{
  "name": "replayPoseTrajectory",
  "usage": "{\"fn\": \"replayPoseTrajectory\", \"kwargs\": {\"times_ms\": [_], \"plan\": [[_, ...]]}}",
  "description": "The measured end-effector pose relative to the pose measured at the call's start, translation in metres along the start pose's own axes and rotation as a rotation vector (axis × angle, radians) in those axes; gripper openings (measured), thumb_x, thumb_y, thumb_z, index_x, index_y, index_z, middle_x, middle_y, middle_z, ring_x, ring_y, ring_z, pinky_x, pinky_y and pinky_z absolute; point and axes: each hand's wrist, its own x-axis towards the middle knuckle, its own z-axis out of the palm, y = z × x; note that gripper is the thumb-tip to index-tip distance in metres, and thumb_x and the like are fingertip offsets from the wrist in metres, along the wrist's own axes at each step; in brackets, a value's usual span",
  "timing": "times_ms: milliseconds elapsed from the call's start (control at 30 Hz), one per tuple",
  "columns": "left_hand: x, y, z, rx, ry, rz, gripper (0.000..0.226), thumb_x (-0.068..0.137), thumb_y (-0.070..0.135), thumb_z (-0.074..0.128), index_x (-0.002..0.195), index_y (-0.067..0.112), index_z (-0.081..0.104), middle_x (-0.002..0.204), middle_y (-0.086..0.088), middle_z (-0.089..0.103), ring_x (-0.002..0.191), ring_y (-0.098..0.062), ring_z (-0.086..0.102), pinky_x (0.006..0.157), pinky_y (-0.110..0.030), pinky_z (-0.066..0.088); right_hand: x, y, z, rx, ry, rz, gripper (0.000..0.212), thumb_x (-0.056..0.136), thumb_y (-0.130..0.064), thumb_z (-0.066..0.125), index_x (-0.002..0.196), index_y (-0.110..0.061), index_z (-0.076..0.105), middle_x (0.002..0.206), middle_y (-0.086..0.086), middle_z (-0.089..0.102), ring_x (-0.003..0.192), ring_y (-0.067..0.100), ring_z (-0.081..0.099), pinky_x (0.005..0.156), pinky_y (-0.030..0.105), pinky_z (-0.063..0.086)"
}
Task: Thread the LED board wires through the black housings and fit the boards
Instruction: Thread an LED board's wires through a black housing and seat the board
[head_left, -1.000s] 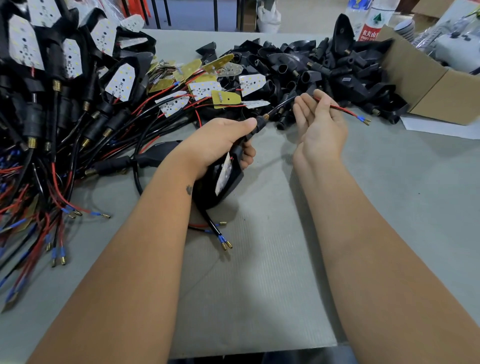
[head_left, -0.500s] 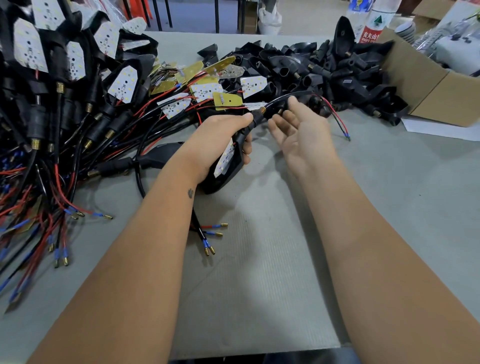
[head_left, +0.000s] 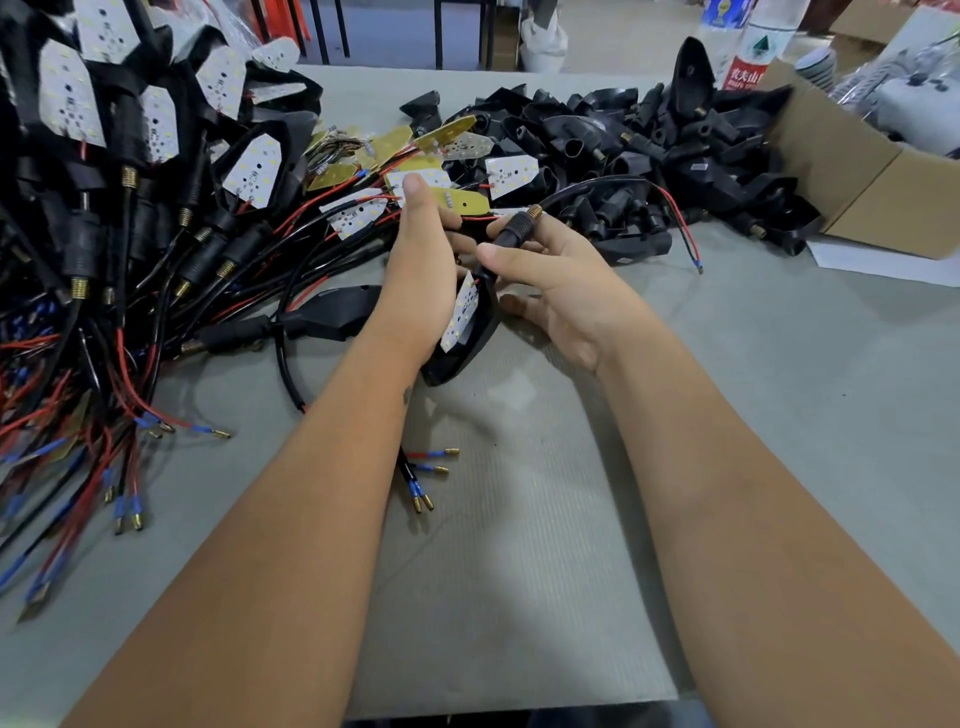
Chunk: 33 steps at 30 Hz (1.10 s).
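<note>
1. Right hand (head_left: 561, 283) grasping the black housing (head_left: 470, 332) by its stem, thumb pinching near the brass tip at 12 o'clock of the palm; white LED board (head_left: 461, 310) seated in the housing's open face, housing held just above the mat at centre.
2. Left hand (head_left: 423, 260) pressing against the board side of the housing, fingers mostly hidden behind it; probably clasping the shell, but cannot tell for sure.
3. Red and black wire (head_left: 670, 208) out of the stem tip, arching toward 2 o'clock, free end hanging near the table.
4. Risk: tugging the wire hard likely strains the solder joints on the board, or tilts the board out of its seat.
5. Risk: free wire end lying close to the heap of empty housings (head_left: 649, 140) at 1 o'clock; likely to snag there if swept sideways.
6. Risk: finished bundle (head_left: 130, 234) at 9 to 10 o'clock sprawling with loose leads; setting this piece down carelessly could tangle them.
7. Cardboard box (head_left: 857, 171) edge at 2 o'clock limiting reach on that side.
8. Grey mat (head_left: 519, 571) at 6 o'clock offering open room, apart from a few pin-tipped leads (head_left: 426, 478) beside the left forearm.
</note>
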Motion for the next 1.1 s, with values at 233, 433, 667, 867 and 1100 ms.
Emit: {"fn": "replayPoseTrajectory", "kwargs": {"times_ms": [233, 433, 667, 867, 1100], "plan": [[0.002, 0.003, -0.004, -0.09, 0.045, 0.103, 0.049, 0.105, 0.046, 0.021, 0.077, 0.017, 0.05, 0.078, 0.001, 0.063, 0.055, -0.01, 0.054, 0.064, -0.03, 0.049, -0.004, -0.002, 0.0, -0.022, -0.034, -0.04, 0.034, 0.085, 0.0, 0.069, 0.109, -0.013, 0.048, 0.104, 0.018, 0.066, 0.083, 0.024, 0.068, 0.061, 0.037, 0.056], [-0.004, 0.006, -0.012, 0.116, -0.067, 0.273, 0.023, 0.087, 0.032, 0.057, 0.069, 0.017, 0.06, 0.075, -0.003, 0.057, 0.071, -0.012, 0.05, 0.07, -0.031, 0.04, 0.005, -0.002, -0.008, 0.294, 0.244, -0.137, 0.029, 0.087, 0.003, 0.065, 0.103, -0.013, 0.047, 0.085, 0.005, 0.064, 0.068, 0.015, 0.066, 0.052, 0.026, 0.053], [-0.007, 0.005, -0.01, 0.514, -0.022, 0.514, 0.021, 0.091, 0.027, 0.067, 0.085, 0.01, 0.077, 0.103, 0.006, 0.066, 0.095, -0.001, 0.058, 0.084, -0.01, 0.041, 0.011, 0.002, -0.015, 0.397, 0.317, -0.118, 0.025, 0.089, 0.0, 0.065, 0.104, -0.01, 0.048, 0.101, 0.015, 0.067, 0.081, 0.026, 0.067, 0.057, 0.032, 0.056], [-0.006, 0.005, -0.003, 0.365, 0.031, 0.416, 0.034, 0.092, 0.015, 0.062, 0.07, -0.01, 0.064, 0.094, 0.005, 0.063, 0.091, -0.004, 0.056, 0.082, -0.016, 0.041, 0.012, 0.003, -0.013, 0.394, 0.306, -0.139, 0.029, 0.09, 0.0, 0.064, 0.102, -0.02, 0.046, 0.1, 0.005, 0.068, 0.082, 0.019, 0.066, 0.06, 0.029, 0.056], [-0.006, 0.002, 0.001, -0.007, 0.074, 0.272, 0.035, 0.084, 0.011, 0.07, 0.061, 0.015, 0.045, 0.089, -0.011, 0.061, 0.073, -0.013, 0.062, 0.058, -0.029, 0.057, 0.014, 0.003, -0.01, 0.487, 0.289, -0.178, 0.027, 0.091, 0.002, 0.061, 0.101, -0.019, 0.047, 0.101, 0.006, 0.068, 0.085, 0.02, 0.067, 0.071, 0.036, 0.06]]}}
